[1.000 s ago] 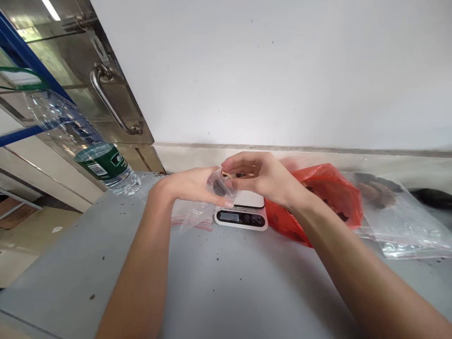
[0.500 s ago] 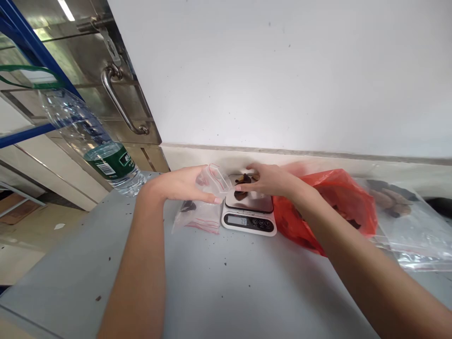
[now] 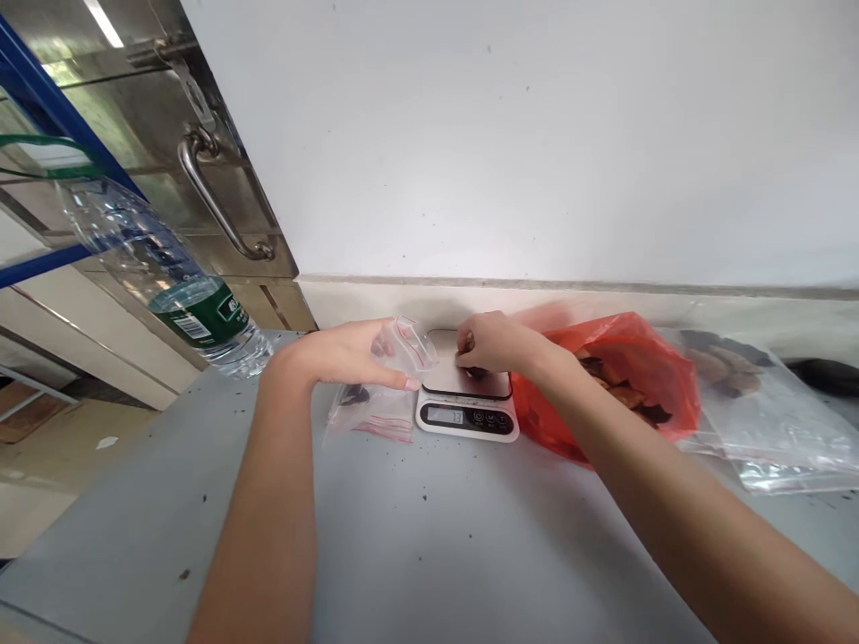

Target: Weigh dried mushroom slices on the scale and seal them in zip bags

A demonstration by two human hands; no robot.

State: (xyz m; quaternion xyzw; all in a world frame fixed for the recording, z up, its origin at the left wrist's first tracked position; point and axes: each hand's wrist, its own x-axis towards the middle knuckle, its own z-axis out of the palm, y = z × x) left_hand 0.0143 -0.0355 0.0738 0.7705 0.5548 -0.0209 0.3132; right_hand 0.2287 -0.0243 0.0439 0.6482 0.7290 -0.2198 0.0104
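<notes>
My left hand (image 3: 352,353) is closed on the top of a small clear zip-lock bag (image 3: 412,344) with a red seal line, at the left of a white digital kitchen scale (image 3: 429,427). Over the scale's metal plate, my right hand (image 3: 493,344) is curled around dark brown dried pieces (image 3: 474,368), mostly hidden by its fingers. Their exact kind is unclear. Below the left hand, more zip-lock bags (image 3: 386,416) lie on the table, and something dark shows through the plastic. The scale's display is lit.
Right of the scale stands an open red plastic bag (image 3: 671,371) with brown dried pieces inside. Beyond it lie large clear bags (image 3: 792,438). A big water bottle (image 3: 201,309) stands at the left, near a metal door handle (image 3: 215,201). Dark crumbs dot the grey table (image 3: 376,546).
My right hand has closed around the dark pieces on the scale plate, where its fingers were spread over them before. The left hand stays with its bag. The view has shifted slightly.
</notes>
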